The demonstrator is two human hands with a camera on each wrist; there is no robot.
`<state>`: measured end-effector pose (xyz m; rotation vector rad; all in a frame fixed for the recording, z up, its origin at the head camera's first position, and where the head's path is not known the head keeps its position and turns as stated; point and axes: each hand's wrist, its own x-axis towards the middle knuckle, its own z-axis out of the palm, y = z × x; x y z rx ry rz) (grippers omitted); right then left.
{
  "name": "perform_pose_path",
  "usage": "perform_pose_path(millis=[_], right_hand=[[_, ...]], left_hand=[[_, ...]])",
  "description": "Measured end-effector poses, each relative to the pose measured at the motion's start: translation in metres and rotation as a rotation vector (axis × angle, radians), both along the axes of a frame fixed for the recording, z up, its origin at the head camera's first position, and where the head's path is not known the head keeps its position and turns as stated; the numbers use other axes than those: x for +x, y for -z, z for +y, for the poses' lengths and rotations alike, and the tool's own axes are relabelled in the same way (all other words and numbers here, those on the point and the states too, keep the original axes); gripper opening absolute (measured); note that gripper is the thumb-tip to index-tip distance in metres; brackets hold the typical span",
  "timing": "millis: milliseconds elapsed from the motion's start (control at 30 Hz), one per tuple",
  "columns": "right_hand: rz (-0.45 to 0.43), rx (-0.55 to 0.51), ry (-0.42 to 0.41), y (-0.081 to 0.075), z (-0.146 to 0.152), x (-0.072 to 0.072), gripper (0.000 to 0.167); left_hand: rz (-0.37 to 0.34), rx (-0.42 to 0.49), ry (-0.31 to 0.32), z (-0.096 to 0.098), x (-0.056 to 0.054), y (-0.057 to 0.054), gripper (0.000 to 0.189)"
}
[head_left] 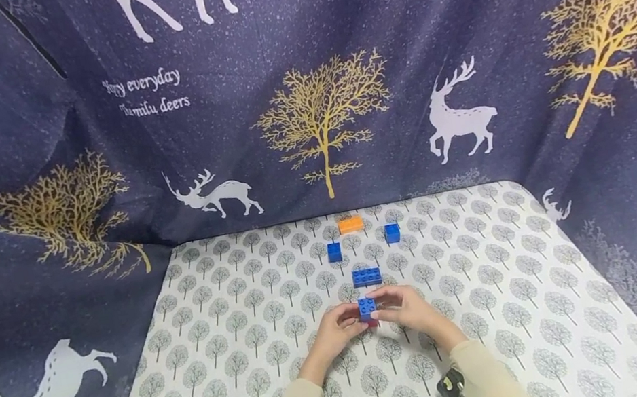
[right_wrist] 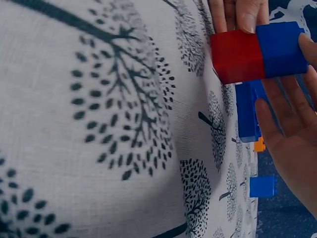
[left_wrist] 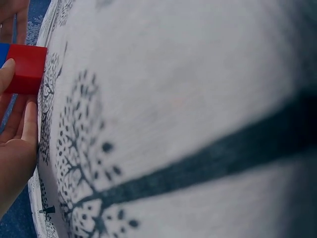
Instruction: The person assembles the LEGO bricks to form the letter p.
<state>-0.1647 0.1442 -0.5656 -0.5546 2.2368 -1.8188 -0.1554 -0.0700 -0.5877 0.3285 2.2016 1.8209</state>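
A square blue toy brick (head_left: 366, 306) sits on top of a red brick (right_wrist: 237, 57), their sides lined up as one stack. My left hand (head_left: 337, 330) holds the stack from the left, with its thumb on the red brick near the seam in the left wrist view. From the other side, my right hand (head_left: 411, 309) grips the blue brick, a fingertip on its studded end in the right wrist view. The red brick's lower end is right at the patterned cloth. Seen from the head, most of the red brick is hidden under the blue one.
A longer blue brick (head_left: 367, 277) lies just beyond the hands. Farther back are two small blue bricks, one on the left (head_left: 334, 252) and one on the right (head_left: 392, 233), and an orange brick (head_left: 350, 224). Dark printed curtain (head_left: 211, 139) hangs around the table (head_left: 244, 360).
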Motion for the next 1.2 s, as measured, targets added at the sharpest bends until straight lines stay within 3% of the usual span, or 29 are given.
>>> perform_pose_path(millis=[200,367,400,633,800,967,1200], right_hand=[[-0.052,0.021,-0.021,-0.002,0.0,-0.006,0.039],[-0.072,-0.006,-0.073,-0.004,0.003,-0.01,0.04],[-0.073,-0.013,-0.091,-0.005,0.004,-0.011,0.04],[-0.137,-0.012,-0.173,-0.015,0.016,-0.021,0.045],[-0.108,0.037,-0.137,-0.023,0.019,-0.031,0.041],[-0.124,0.057,-0.042,-0.021,0.021,-0.045,0.044],[-0.119,-0.056,0.103,-0.01,0.02,-0.064,0.045]], left_hand=[[0.026,0.053,0.024,-0.002,0.006,-0.021,0.041],[0.021,0.056,0.008,-0.001,0.007,-0.027,0.039],[0.018,0.059,0.009,-0.001,0.007,-0.026,0.039],[-0.041,0.031,-0.022,0.0,-0.004,0.01,0.043],[-0.042,0.017,-0.025,0.0,-0.003,0.009,0.044],[-0.05,0.022,-0.031,0.0,-0.004,0.011,0.044],[-0.054,0.037,-0.038,0.0,-0.004,0.013,0.046]])
